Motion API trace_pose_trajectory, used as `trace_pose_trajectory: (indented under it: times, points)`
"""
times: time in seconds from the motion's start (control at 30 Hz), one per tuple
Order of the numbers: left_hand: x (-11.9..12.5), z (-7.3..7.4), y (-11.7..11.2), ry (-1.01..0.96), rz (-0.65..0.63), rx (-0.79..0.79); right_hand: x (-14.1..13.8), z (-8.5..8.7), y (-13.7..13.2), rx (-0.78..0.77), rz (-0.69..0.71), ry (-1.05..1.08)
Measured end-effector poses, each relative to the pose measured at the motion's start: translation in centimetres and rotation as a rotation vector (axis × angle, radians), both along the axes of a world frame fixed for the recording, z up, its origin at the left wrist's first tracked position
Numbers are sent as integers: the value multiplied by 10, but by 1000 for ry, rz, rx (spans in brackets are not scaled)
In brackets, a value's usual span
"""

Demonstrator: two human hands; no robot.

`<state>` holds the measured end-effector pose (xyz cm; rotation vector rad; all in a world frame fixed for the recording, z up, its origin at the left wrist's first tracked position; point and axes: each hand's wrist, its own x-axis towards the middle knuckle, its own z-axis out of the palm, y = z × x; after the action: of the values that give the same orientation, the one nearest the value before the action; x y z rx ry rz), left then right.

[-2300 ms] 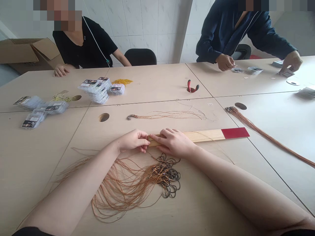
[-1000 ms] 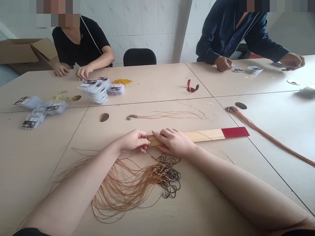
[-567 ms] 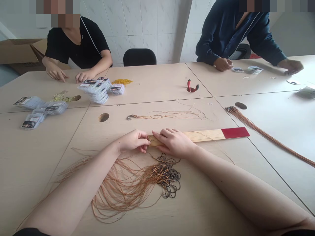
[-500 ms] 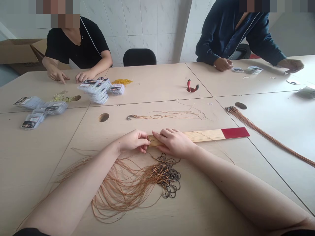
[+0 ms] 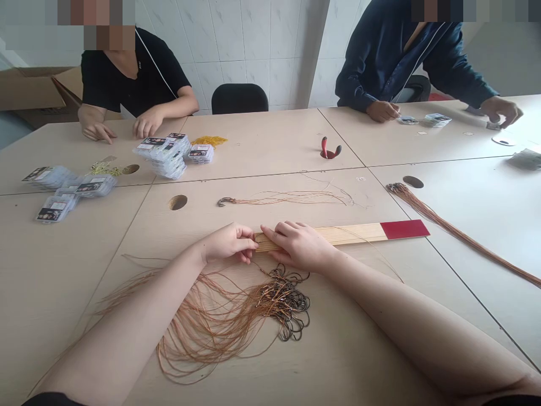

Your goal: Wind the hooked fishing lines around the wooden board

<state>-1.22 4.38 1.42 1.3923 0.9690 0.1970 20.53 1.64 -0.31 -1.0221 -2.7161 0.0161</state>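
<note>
A long wooden strip [image 5: 355, 233] with a red end [image 5: 404, 229] lies across the table in front of me. My left hand [image 5: 228, 242] is curled at the strip's left end, fingertips pinched against it. My right hand [image 5: 298, 243] lies over the strip just beside it, fingers bent and pressing down. Below both hands sprawls a tangle of brown cords with dark metal hooks [image 5: 287, 304]. What the pinched fingers hold is too small to make out.
A single hooked cord [image 5: 279, 198] lies beyond the strip, and a cord bundle [image 5: 448, 228] runs along the right table. Red pliers [image 5: 331, 149] and stacks of small packets [image 5: 167, 151] sit farther back. Two other people work at the far side.
My hands and the strip have stayed put. The person at the far left has shifted both hands on the table; the person at the far right has moved the outer hand.
</note>
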Motion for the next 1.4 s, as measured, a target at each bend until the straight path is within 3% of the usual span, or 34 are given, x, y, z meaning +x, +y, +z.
trace_pose_trajectory:
  times: [1.4]
  points:
    - [-2, -3, 1, -25, -21, 14, 1, 0, -2, 11, 32, 45]
